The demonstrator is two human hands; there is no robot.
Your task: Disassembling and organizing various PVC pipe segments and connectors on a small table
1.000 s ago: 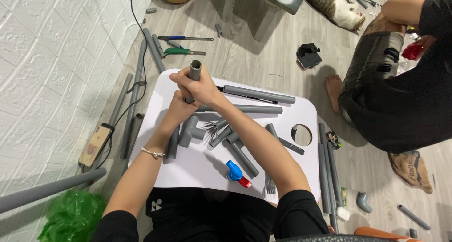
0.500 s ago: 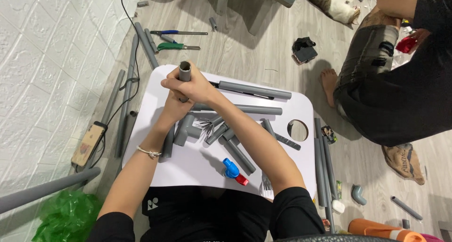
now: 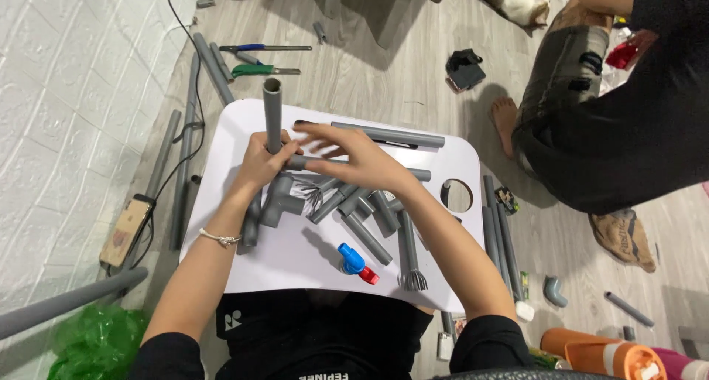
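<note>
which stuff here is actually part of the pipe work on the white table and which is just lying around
In use:
left hand gripping upright grey pipe
right hand open beside it
pipe joint
loose pipes and joints
blue and red valve
white table

Lying about:
green-handled tool
blue-handled tool
floor pipes
phone
green bag

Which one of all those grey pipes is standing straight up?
The short grey plastic pipe gripped in the left hand. It points upright with its open end on top, while the other grey pipes lie flat on the white table.

Pipe clutter across white tray
</note>
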